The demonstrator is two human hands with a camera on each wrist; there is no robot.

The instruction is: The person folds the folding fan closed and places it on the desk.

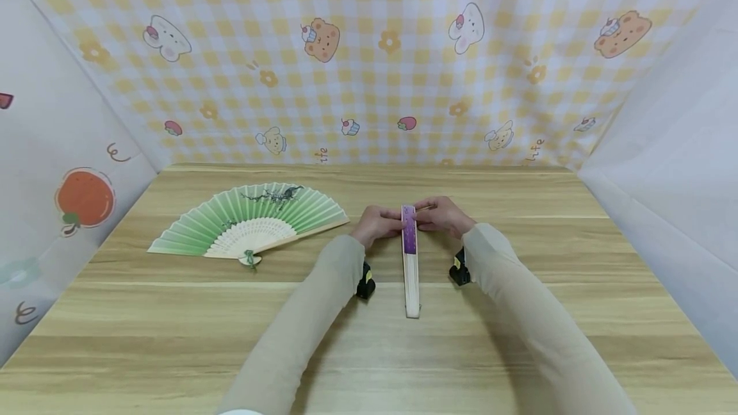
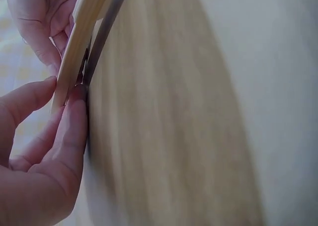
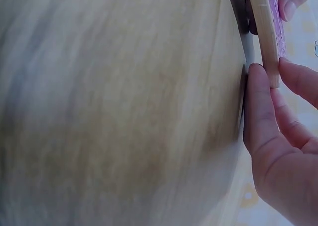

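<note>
A folded hand fan (image 1: 410,235) stands lengthwise in the middle of the table, purple with pale marks at its far half and bare pale ribs at its near half. My left hand (image 1: 379,224) pinches its far part from the left, thumb and fingertips on the edge in the left wrist view. From the other side my right hand (image 1: 442,216) pinches the far end; in the right wrist view its thumb and fingers (image 3: 262,107) meet the pale outer rib (image 3: 266,42). A thin brown strip by the right fingertips is too small to identify.
A green hand fan (image 1: 254,216) with a dark branch print lies spread on the left of the wooden table (image 1: 369,351). A yellow checked cloth (image 1: 369,82) hangs behind the table, and pale sheets (image 1: 663,146) stand at both sides.
</note>
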